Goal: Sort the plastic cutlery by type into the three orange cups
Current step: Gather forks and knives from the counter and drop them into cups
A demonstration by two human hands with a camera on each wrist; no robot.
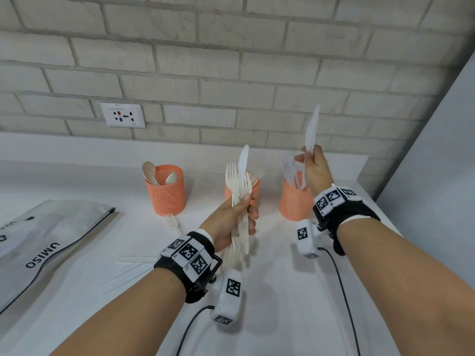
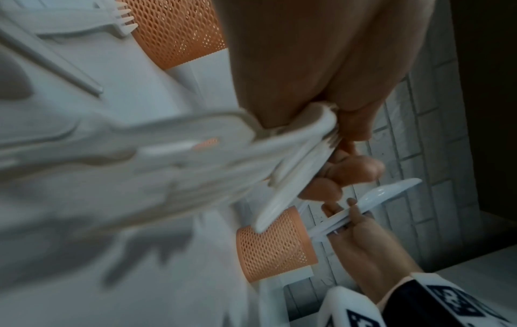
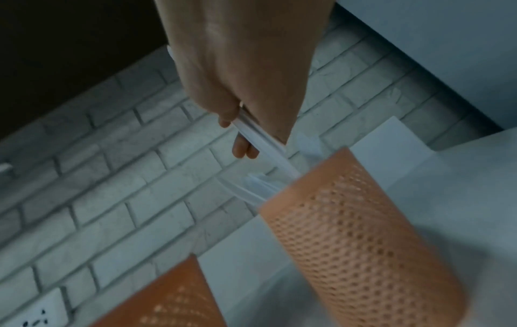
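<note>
Three orange mesh cups stand in a row near the wall: the left cup (image 1: 167,192) holds spoons, the middle cup (image 1: 254,187) forks, the right cup (image 1: 294,201) white knives. My left hand (image 1: 237,222) grips a bundle of cutlery (image 1: 240,199), several forks and a knife, upright in front of the middle cup. My right hand (image 1: 312,165) pinches a white knife (image 1: 312,127) by its handle, blade up, just above the right cup (image 3: 360,221). In the right wrist view the knife's handle (image 3: 263,139) points down at the cup's mouth.
A lone fork (image 1: 172,222) lies on the white counter (image 1: 77,291) before the left cup. Thin white wrappers or sticks (image 1: 133,259) lie nearby. A zip bag (image 1: 38,242) covers the left side. The brick wall with a socket (image 1: 123,115) is behind; a grey panel (image 1: 442,150) stands at right.
</note>
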